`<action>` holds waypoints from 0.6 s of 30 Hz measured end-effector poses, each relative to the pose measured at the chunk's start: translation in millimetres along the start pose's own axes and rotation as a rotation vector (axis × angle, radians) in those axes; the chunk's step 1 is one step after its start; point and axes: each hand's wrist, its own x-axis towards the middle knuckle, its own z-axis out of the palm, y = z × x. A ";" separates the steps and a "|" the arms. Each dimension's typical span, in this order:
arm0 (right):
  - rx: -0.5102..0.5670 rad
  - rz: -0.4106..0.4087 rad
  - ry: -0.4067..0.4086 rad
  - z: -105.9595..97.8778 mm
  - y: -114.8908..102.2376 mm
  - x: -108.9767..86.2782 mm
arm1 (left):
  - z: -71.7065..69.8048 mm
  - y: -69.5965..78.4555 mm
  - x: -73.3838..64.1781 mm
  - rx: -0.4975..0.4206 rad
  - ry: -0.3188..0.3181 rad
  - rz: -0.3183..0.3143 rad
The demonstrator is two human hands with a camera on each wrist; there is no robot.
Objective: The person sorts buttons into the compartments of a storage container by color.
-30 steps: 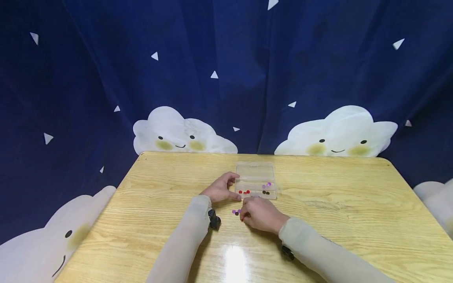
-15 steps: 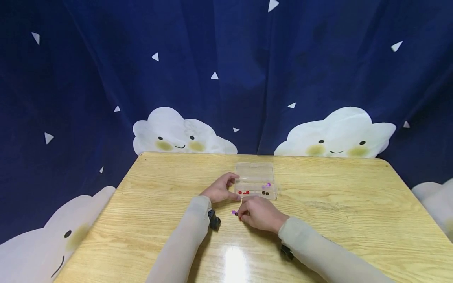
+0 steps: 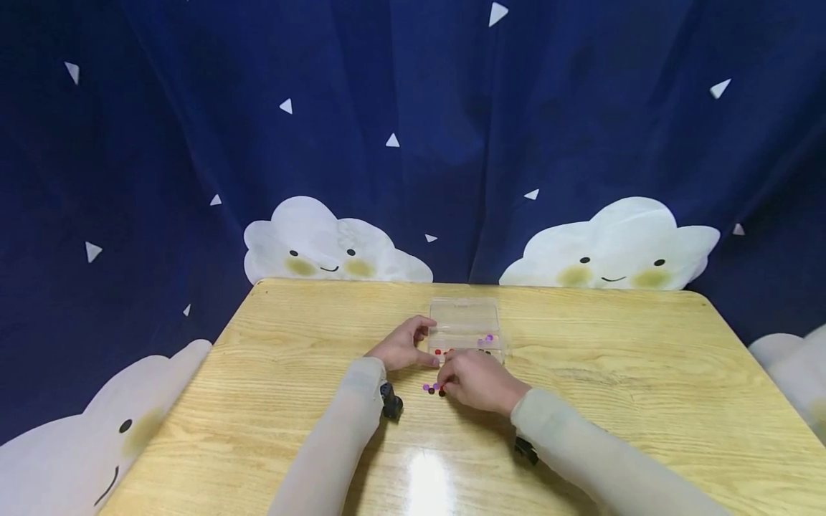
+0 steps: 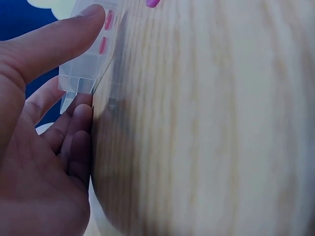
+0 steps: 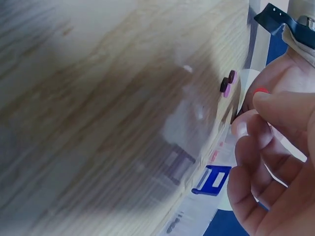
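A clear plastic box (image 3: 464, 313) lies with its lid folded back. My left hand (image 3: 401, 349) holds its left end, thumb at the front corner and fingers toward the back. Small red discs (image 4: 103, 45) sit in the box's front left part, purple discs (image 3: 489, 337) farther right. My right hand (image 3: 476, 380) is just in front of the box, pinching a small red disc (image 5: 260, 90) between thumb and a finger. Beside its fingertips lie a purple disc (image 3: 426, 388) and a black disc (image 3: 432, 391) with others on the table. The hand partly hides the box's front.
A blue latch (image 5: 211, 180) is on the box's front side. The wooden table (image 3: 310, 322) reaches back to a dark blue curtain (image 3: 439, 143) with white clouds. Black cameras (image 3: 390, 401) are strapped to the wrists.
My right hand has shifted slightly toward the box with the red disc, uncovering a black disc and more of the purple one. My left hand stays in place at the box.
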 end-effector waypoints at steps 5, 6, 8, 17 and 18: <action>-0.010 -0.007 0.020 -5.4 3.3 -0.1 | -0.7 1.1 0.7 -0.007 -0.009 -0.005; -0.016 -0.010 0.024 -6.6 4.0 -0.1 | -0.8 1.5 0.4 -0.006 -0.009 -0.009; -0.018 -0.012 0.031 -9.9 5.5 -0.1 | -0.9 2.1 -0.2 -0.004 -0.010 -0.018; -0.001 0.072 0.016 -22.5 14.1 -0.6 | 0.2 3.4 -2.0 -0.014 0.000 -0.008; 0.000 0.083 0.012 -24.2 14.8 -0.2 | 0.1 3.6 -2.3 -0.016 -0.001 -0.008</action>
